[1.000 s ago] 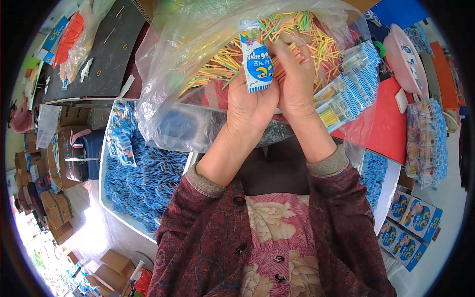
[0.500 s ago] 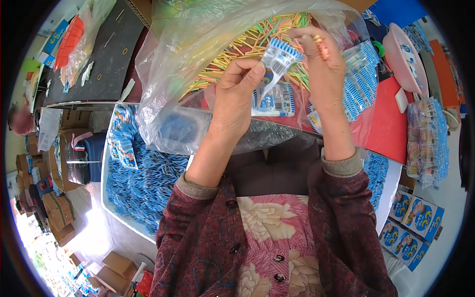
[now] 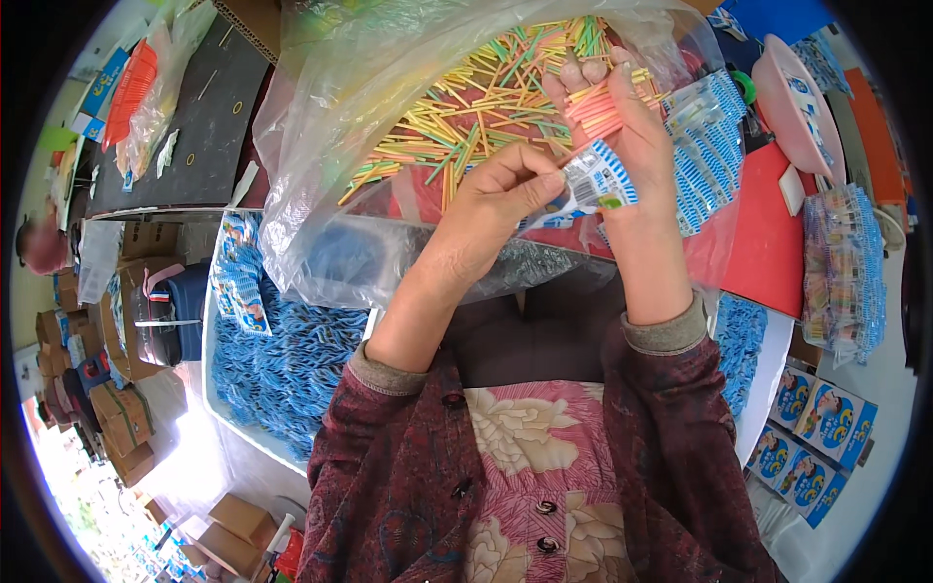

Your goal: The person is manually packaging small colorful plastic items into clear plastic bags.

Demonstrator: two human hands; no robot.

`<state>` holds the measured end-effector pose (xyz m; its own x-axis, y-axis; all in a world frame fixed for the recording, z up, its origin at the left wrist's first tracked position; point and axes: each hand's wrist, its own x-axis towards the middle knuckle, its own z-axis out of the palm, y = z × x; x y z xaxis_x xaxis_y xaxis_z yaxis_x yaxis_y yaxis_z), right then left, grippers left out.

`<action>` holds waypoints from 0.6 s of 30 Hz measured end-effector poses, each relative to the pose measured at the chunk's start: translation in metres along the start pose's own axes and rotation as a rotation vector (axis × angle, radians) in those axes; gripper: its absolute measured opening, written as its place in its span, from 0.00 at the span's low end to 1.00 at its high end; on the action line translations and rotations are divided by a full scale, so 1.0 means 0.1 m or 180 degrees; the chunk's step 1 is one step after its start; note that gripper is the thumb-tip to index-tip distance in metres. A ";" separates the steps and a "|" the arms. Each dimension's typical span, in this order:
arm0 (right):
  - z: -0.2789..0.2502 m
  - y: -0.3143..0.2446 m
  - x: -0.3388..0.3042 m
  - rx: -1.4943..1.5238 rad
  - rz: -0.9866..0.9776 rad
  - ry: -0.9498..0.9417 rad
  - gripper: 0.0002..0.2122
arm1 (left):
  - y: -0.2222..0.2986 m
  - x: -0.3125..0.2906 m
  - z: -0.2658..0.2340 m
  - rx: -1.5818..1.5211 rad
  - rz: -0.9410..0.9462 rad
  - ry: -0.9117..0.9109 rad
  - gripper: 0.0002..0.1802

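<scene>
My left hand (image 3: 491,206) pinches a small plastic packet (image 3: 601,179) with a blue-striped edge, between thumb and fingers. Palm turned up, my right hand (image 3: 637,136) holds a small bundle of thin pink and yellow sticks (image 3: 597,109). The packet sits just below the bundle, close to my right palm. Beyond both hands, a loose heap of yellow, green and pink sticks (image 3: 457,121) lies on a red surface. Clear plastic sheeting (image 3: 326,146) surrounds the heap. What the packet contains cannot be made out.
Blue-striped packets (image 3: 702,146) lie in rows right of my right hand. Farther right are a pink basin (image 3: 777,83) and a red board (image 3: 753,243). A white bin (image 3: 206,360) full of blue packets stands lower left. Cardboard boxes (image 3: 126,418) are stacked at far left.
My right hand has turned palm up, showing the bundle of sticks. My left hand has moved right and down, with the packet tilted toward the right hand.
</scene>
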<state>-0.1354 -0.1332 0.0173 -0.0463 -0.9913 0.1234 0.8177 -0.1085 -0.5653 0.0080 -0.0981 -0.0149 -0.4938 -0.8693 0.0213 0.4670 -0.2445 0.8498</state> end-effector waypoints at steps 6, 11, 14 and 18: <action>-0.07 -0.03 -0.05 -0.1098 -0.0283 -0.0128 0.09 | 0.04 -0.03 -0.01 0.0935 0.0452 0.0248 0.03; -0.02 -0.07 -0.15 -0.2442 0.0088 -0.0375 0.09 | 0.18 -0.10 0.00 0.1111 0.0568 0.0348 0.02; -0.12 -0.08 -0.17 -0.3028 0.0096 -0.0836 0.09 | 0.18 -0.06 -0.03 0.1035 0.0643 0.0222 0.01; -0.07 -0.03 -0.26 -0.3024 0.0433 -0.0611 0.09 | 0.18 -0.05 -0.10 0.0876 0.0304 0.0048 0.01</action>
<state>-0.1402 -0.1076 0.0100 0.1772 -0.9799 0.0918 0.0027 -0.0928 -0.9957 0.0257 -0.1025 -0.0049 -0.4452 -0.8896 0.1020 0.2932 -0.0372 0.9553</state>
